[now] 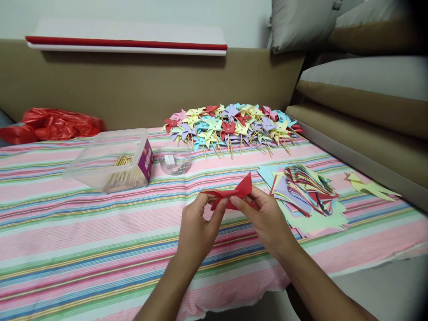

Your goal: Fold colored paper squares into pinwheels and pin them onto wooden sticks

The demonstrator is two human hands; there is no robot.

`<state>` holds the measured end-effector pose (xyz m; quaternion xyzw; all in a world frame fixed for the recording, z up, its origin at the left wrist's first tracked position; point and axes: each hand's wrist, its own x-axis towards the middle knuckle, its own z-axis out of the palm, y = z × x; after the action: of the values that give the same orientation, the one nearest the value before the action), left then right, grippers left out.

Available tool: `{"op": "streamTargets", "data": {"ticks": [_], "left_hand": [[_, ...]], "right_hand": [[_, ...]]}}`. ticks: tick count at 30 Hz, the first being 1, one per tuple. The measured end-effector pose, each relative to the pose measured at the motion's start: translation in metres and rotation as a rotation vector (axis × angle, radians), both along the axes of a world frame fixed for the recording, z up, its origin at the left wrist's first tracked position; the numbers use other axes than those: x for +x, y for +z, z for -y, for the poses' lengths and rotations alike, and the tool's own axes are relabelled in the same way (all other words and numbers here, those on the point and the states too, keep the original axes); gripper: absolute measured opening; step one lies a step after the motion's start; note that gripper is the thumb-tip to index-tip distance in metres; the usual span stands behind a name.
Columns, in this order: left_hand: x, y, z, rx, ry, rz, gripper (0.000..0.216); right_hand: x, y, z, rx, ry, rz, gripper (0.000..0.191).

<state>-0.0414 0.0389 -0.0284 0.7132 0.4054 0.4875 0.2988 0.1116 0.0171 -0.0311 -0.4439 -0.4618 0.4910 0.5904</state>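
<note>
Both hands pinching now: left hand [199,218] has thumb and fingertips closed on near side of red paper [243,188], right hand [267,214] gripping it from other end, thumbs almost meeting at middle. Paper sits right between them, lifted above striped cloth [133,232], long axis running left to right, one point sticking up by right hand. Neither hand nearer! Paper stack [301,191] just beyond right hand; clear tub [164,166] of metal bits, then box [90,156] of sticks, off left; pinwheels [230,127] heaped behind.
</note>
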Motion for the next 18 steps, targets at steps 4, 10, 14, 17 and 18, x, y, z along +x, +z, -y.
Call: {"op": "streamTargets", "data": {"ticks": [4, 10, 14, 17, 18], "left_hand": [[-0.002, -0.003, -0.003, 0.043, -0.006, 0.000, 0.008], [-0.003, -0.002, -0.006, 0.023, -0.012, 0.029, 0.009], [-0.004, 0.001, -0.004, -0.027, -0.002, 0.054, 0.007], [-0.005, 0.004, -0.003, -0.107, -0.005, 0.125, 0.009], [-0.005, 0.006, -0.003, -0.143, -0.023, 0.174, 0.011]], "right_hand": [[0.002, -0.001, -0.001, 0.054, -0.088, 0.188, 0.020], [0.002, -0.006, -0.005, 0.080, -0.104, 0.271, 0.020], [0.000, -0.004, -0.007, 0.066, -0.076, 0.257, 0.022], [-0.003, 0.000, -0.009, 0.065, -0.069, 0.240, 0.024], [-0.004, 0.003, -0.010, 0.063, -0.087, 0.224, 0.025]]}}
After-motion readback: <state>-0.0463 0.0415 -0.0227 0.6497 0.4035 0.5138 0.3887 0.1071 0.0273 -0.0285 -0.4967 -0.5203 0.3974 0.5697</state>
